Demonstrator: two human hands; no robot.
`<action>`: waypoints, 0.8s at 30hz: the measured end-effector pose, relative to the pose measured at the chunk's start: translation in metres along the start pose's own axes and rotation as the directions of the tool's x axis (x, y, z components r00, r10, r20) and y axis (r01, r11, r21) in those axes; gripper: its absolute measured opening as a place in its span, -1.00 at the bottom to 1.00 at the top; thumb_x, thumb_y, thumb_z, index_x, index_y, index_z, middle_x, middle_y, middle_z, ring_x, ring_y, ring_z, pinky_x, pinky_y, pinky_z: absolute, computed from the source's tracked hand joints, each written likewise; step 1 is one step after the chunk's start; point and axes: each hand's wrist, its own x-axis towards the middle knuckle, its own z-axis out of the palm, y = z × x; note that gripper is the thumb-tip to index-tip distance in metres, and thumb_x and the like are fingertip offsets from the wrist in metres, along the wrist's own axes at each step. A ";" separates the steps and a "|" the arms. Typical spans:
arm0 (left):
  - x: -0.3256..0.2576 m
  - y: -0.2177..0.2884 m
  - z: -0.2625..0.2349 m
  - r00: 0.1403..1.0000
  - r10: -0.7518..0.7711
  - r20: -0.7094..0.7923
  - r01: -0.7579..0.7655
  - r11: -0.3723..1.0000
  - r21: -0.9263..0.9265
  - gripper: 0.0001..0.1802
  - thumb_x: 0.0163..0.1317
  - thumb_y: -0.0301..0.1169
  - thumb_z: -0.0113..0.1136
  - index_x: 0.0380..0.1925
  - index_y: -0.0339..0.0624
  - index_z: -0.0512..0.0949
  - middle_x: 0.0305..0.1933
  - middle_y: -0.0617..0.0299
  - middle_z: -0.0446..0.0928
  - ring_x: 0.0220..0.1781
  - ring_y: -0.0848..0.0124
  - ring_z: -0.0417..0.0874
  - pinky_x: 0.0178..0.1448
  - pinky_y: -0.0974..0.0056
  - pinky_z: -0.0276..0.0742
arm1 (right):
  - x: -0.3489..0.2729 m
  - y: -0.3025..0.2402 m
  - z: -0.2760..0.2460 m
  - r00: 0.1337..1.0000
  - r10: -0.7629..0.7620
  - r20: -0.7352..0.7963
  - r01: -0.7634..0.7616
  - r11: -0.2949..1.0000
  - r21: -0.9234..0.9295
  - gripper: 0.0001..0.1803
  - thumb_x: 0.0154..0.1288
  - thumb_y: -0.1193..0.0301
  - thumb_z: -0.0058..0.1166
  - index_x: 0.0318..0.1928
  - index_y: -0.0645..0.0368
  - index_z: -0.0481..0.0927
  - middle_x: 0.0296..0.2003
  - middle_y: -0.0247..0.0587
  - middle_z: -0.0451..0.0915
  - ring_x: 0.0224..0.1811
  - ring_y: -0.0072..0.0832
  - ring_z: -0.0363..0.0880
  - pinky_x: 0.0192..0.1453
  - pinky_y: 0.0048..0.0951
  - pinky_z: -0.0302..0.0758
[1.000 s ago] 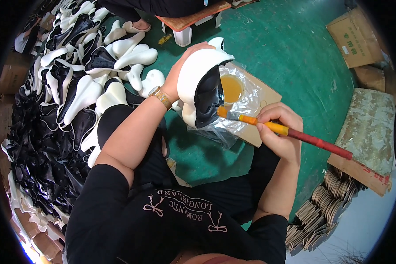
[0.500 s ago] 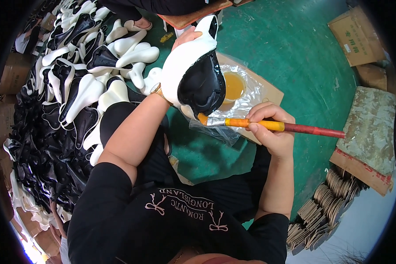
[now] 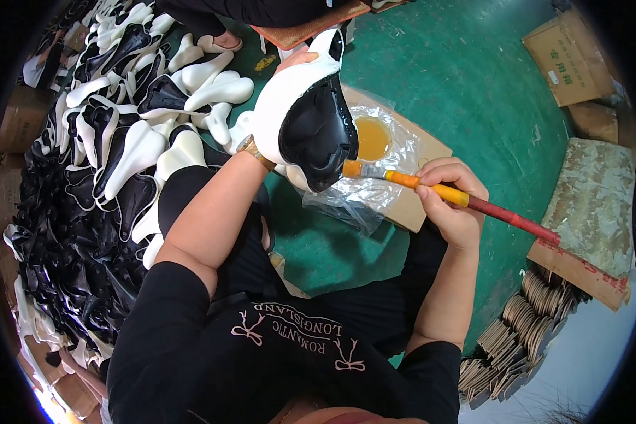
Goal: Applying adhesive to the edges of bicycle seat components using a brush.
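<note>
My left hand (image 3: 297, 60) is wrapped round the far, narrow part of a bicycle saddle (image 3: 316, 127), most of its fingers hidden behind it. White padding forms the saddle's outer side, and its hollow black underside faces right. In my right hand (image 3: 454, 201) is a paintbrush (image 3: 408, 179) with a yellow and red handle, pinched between thumb and fingers. Its orange-stained bristles are at the lower right rim of the saddle; whether they touch it I cannot tell. Just beyond the bristles, a round container of amber liquid (image 3: 372, 138) is partly covered by the saddle.
Clear plastic sheet (image 3: 360, 205) lies under the container on a cardboard piece (image 3: 403, 206). White and black saddles (image 3: 131, 159) are heaped at left beside black shells (image 3: 71, 247). A person's foot (image 3: 222, 42) shows at the top. Cardboard boxes (image 3: 569, 60) and stacked flat pieces (image 3: 523, 325) line the right.
The brush has moved up and to the right along the saddle's rim, its handle now slanting more. My right hand has shifted right; the saddle has moved slightly left.
</note>
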 end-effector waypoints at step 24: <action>-0.004 -0.019 -0.043 0.975 -0.197 0.102 0.220 0.912 -0.346 -0.52 0.36 -0.35 0.05 0.25 -0.15 0.29 0.21 0.17 0.41 0.30 0.29 0.38 0.38 0.22 0.25 | -0.004 0.026 0.004 0.961 0.246 -0.126 -0.244 0.969 0.033 -0.83 0.10 0.52 0.26 -0.30 0.24 0.56 -0.38 -0.33 0.59 -0.36 -0.67 0.52 -0.30 -0.62 0.45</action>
